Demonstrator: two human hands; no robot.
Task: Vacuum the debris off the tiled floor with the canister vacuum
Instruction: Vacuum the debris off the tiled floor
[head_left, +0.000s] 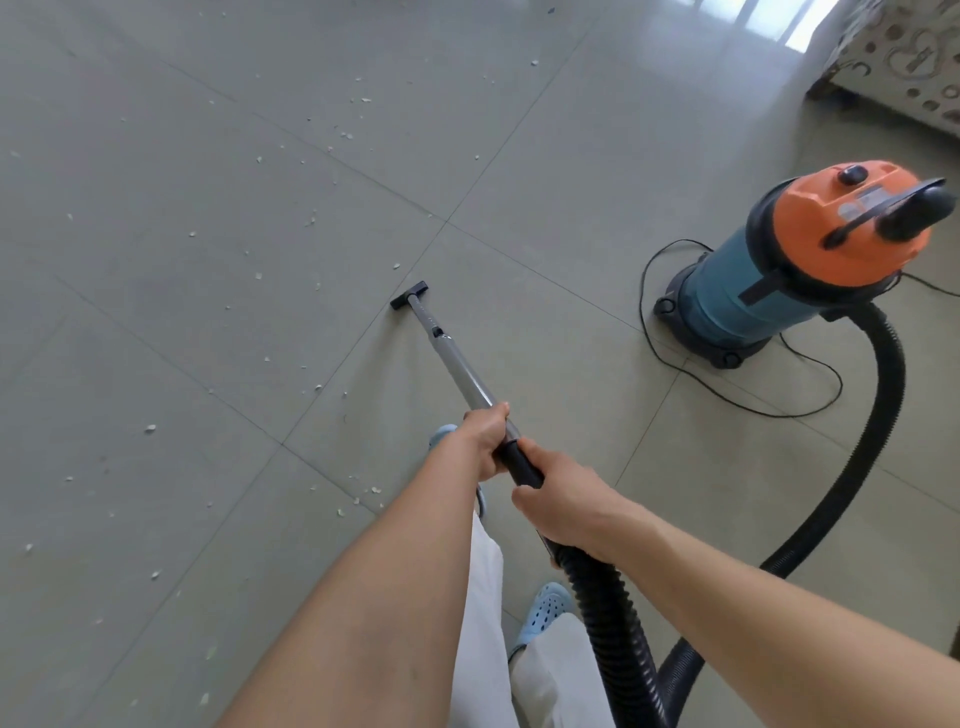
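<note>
A teal canister vacuum (769, 280) with an orange lid stands on the grey tiled floor (545, 156) at the right. Its black ribbed hose (883, 415) loops down and back to the wand. My left hand (483, 441) grips the metal wand (457, 369) higher up, and my right hand (561, 499) grips the black handle where the hose joins. The small black nozzle (409, 294) rests on the floor near a tile joint in the middle. Pale debris flakes (311, 218) lie scattered across the tiles left of and beyond the nozzle.
A thin black power cord (727, 395) curls on the floor around the canister. A patterned piece of furniture (904, 57) stands at the top right corner. My feet in light blue clogs (545, 608) and white trousers are below the hands.
</note>
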